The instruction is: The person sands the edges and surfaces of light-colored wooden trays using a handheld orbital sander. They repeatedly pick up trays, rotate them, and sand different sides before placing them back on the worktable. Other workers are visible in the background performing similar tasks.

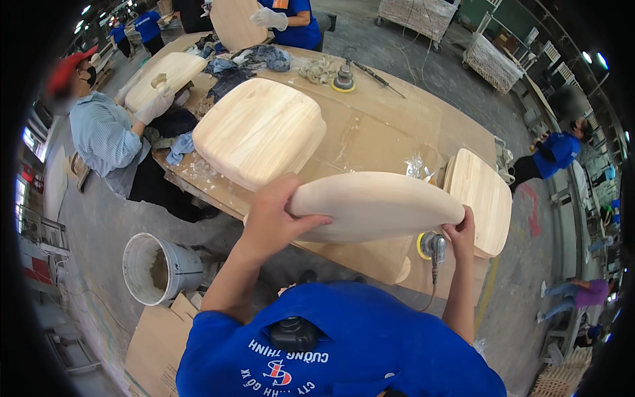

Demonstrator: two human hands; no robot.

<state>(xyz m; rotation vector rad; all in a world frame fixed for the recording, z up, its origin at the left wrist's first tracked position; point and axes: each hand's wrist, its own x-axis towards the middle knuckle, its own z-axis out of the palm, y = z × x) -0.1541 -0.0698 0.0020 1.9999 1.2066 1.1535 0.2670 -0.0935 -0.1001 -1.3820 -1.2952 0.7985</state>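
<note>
A pale wooden seat panel [380, 208] with rounded edges is held up, tilted, above the near side of the table. My left hand [274, 215] grips its left end, the thumb lying along the near face. At the right end my right hand [461, 231] closes round the edge, its fingers partly hidden. Just below the panel, next to my right hand, sits a round orbital sander [433, 246] with a yellow pad and a hose. Beyond my left hand rests a stack of similar panels [261, 129]; another stack [479, 198] lies to the right.
Cardboard covers the worktable [383, 132]. A second sander [343, 79] and crumpled rags [245, 63] lie at its far side. A white bucket [162, 270] stands on the floor at left. Co-workers handle panels at the left [109, 139] and far side [297, 26].
</note>
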